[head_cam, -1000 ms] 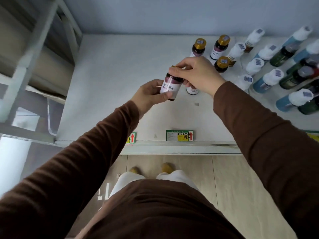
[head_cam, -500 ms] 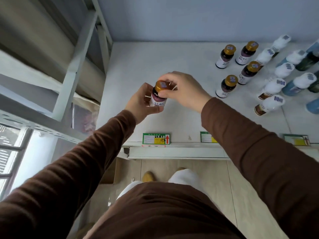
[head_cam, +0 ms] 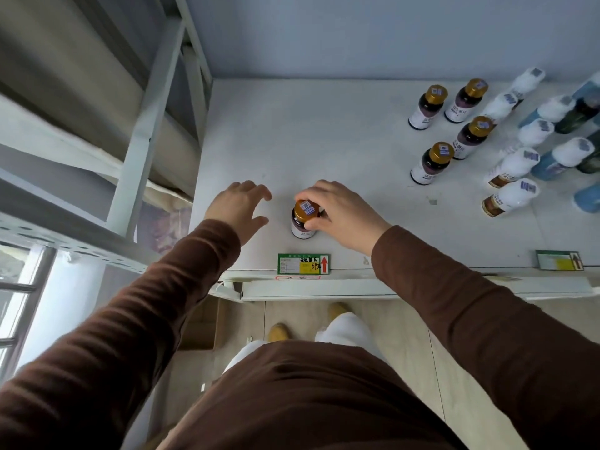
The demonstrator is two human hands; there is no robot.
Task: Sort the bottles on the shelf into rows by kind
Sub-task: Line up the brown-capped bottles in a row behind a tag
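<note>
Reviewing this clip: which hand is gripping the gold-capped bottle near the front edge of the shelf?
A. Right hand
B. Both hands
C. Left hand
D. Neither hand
A. The right hand wraps the cap of the gold-capped bottle standing on the shelf, while the left hand is open and apart from it.

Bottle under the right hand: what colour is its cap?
Gold, with a small blue-and-white sticker on top; the bottle stands under the right hand, shown in the head view.
</note>
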